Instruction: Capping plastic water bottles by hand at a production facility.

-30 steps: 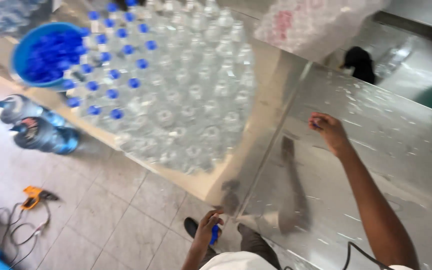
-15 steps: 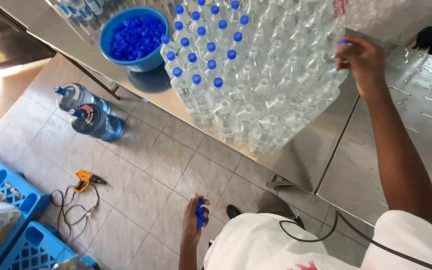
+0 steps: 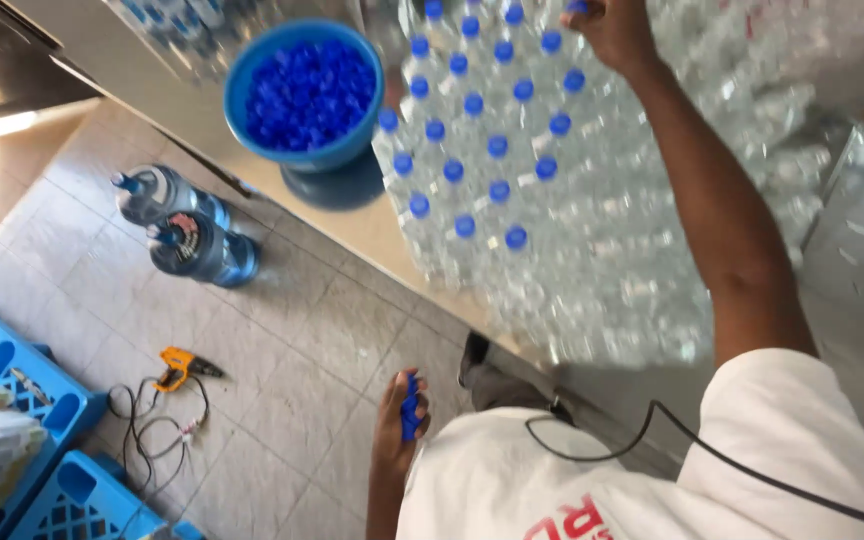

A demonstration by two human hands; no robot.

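The right hand (image 3: 617, 35) reaches over the cluster of clear plastic bottles (image 3: 572, 230) standing on the steel tabletop (image 3: 372, 225), its fingers closed narrowly on a blue cap (image 3: 577, 6) at the far rows, where many bottles already carry blue caps. The left hand (image 3: 399, 415) hangs low beside the body above the tiled floor (image 3: 292, 340), its fingers curled around several blue caps (image 3: 410, 408). A blue bowl (image 3: 304, 95) filled with loose caps sits on the tabletop just left of the bottles, and two large water jugs (image 3: 187, 225), an orange tool (image 3: 177, 365) and blue crates (image 3: 22, 400) lie on the floor.
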